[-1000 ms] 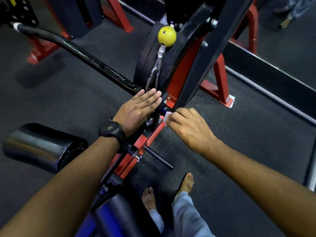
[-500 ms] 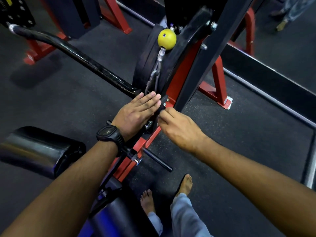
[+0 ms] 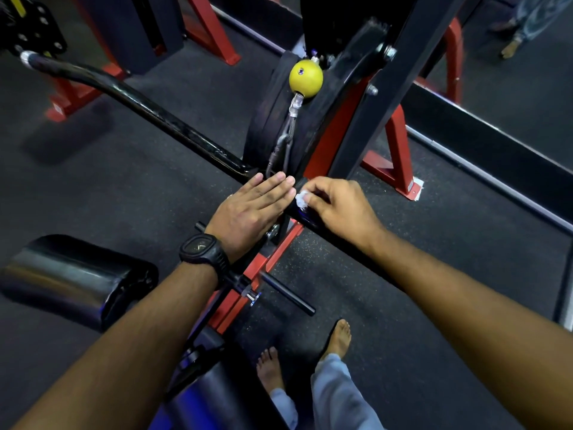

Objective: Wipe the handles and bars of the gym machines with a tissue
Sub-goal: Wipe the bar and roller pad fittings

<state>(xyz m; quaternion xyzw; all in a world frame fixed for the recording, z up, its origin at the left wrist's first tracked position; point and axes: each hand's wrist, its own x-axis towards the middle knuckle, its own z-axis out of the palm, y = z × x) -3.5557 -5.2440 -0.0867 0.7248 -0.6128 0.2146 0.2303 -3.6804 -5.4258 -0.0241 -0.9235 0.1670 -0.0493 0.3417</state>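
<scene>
right hand (image 3: 338, 206) pinched the tissue (image 3: 301, 200) against the black bar (image 3: 155, 118); left hand (image 3: 251, 212) lay flat just beside it.
dark rubber floor (image 3: 139, 193) below the grip, red frame (image 3: 398, 150) beyond it; bar under that hand mostly hidden.

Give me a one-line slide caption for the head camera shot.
Right hand pinches a white tissue against the machine's black bar while the left hand lies flat beside it.

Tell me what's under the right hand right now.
The right hand pinches a white tissue against the black bar. The palm covers the rest of the tissue and bar beneath it.
</scene>
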